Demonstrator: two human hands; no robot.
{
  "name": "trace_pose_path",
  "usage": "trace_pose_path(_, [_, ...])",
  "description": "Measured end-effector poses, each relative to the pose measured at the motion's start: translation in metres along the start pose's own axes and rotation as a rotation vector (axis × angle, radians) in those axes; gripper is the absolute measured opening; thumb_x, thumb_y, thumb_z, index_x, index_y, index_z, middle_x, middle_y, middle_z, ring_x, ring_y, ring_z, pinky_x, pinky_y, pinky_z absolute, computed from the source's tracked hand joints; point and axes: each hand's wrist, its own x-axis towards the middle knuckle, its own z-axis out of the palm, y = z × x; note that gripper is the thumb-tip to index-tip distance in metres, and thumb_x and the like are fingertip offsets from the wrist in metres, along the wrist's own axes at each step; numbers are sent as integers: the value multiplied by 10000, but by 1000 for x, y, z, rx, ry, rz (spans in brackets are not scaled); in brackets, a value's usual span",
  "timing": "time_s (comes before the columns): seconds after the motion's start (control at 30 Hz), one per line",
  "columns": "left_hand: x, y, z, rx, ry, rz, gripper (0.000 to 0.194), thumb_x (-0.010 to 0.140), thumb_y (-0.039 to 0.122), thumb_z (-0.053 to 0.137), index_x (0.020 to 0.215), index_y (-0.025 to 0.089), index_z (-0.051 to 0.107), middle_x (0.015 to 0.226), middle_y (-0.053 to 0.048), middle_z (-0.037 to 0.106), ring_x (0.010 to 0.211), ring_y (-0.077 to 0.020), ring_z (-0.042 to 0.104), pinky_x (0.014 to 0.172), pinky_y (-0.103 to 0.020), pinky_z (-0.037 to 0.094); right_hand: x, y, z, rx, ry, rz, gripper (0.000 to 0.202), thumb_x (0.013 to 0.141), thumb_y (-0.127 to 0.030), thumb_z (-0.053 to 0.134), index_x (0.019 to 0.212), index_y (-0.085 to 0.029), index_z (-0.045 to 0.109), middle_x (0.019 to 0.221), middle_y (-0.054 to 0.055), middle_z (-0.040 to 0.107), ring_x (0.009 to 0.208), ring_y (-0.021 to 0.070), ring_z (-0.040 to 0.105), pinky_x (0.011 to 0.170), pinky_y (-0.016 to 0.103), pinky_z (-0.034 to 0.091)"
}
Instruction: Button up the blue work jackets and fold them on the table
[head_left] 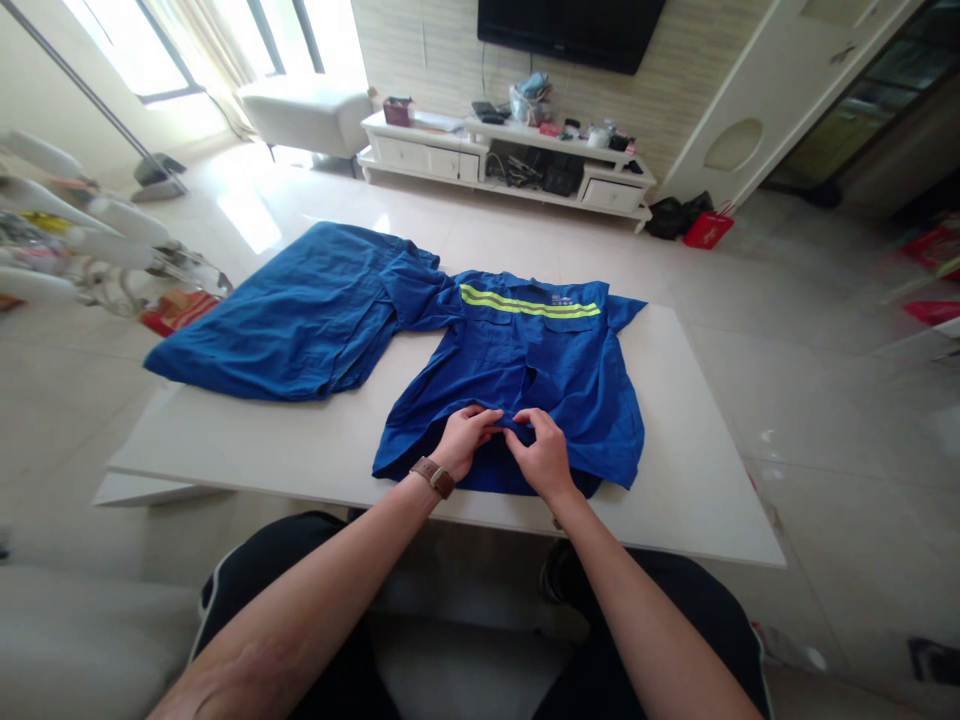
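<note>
A seated person in black shorts (300,600) leans both forearms over a white table (705,470), hands meeting at the near hem of a blue work shirt (525,370). The left hand (463,440), with a brown-strapped watch (433,476) on its wrist, has its fingers curled narrow and pinches the shirt's front edge; the right hand (541,455) is drawn in the same way, fingertips pressed on the same fold, the two hands touching at the shirt's middle. The shirt lies flat, front up, near the table's front edge, its collar pointing away from the person, a yellow-green reflective band (529,303) running across its far part. Left of the shirt and touching its sleeve, a second blue garment (292,320) spreads over the table's far left corner. Beyond the table stretches a pale glossy tiled floor (810,330). Farther behind the shirt, a white low cabinet (450,160) cluttered with small items stands against the wall under a dark television (570,30). A red bag (708,229) sits on the floor right of that cabinet.
</note>
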Motion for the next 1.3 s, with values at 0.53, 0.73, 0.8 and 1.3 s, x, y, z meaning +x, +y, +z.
trace_pose_path(0.53, [0, -4, 3, 8, -22, -60, 335, 654, 349, 891, 783, 155, 650, 753, -18, 685, 699, -113, 646, 630, -225, 454, 0, 0, -1, -13, 2, -32, 87, 937, -224, 560, 896, -246, 633, 906, 58, 688, 909, 245, 638, 841, 379, 497])
trace_pose_path(0.73, [0, -4, 0, -29, -13, -65, 303, 681, 277, 890, 750, 150, 624, 725, -16, 666, 656, -97, 628, 604, -215, 466, -1, -4, 0, -26, 3, -65, 72, 930, -213, 563, 900, -240, 623, 900, 55, 674, 900, 239, 623, 835, 369, 489])
trace_pose_path(0.8, [0, -4, -1, -37, -7, -60, 294, 682, 253, 886, 745, 150, 618, 703, -8, 655, 638, -92, 620, 601, -214, 467, -1, -5, 1, -35, -6, -67, 46, 913, -211, 581, 899, -239, 616, 898, 51, 668, 901, 237, 616, 833, 364, 487])
trace_pose_path(1.3, [2, -3, -3, -7, -23, -61, 314, 628, 265, 920, 730, 134, 654, 725, -33, 689, 631, -97, 612, 634, -234, 457, -1, -3, 1, -54, 14, -52, 83, 922, -211, 608, 845, -237, 593, 850, 32, 648, 856, 226, 589, 788, 353, 455])
